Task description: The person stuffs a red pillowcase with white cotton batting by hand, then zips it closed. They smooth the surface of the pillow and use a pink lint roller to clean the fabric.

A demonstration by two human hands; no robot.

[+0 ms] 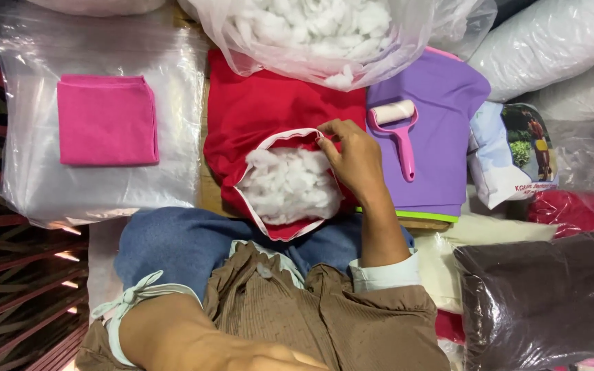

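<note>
at the centre of the frame the right hand (355, 154) is pinching the white-zippered rim of the red cushion cover (269, 110), already bulging with white stuffing (290, 185) yet gaping unzipped, while the left hand is staying out of sight, its fingers impossible to tell.

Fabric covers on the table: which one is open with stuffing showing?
The red cover in the middle; its zip opening shows white stuffing, and the right hand grips its edge. The pink and purple ones lie flat.

a folded pink cloth (107, 120) on clear bags (36, 185), a pink lint roller (397, 130) on purple fabric (441, 165).
</note>
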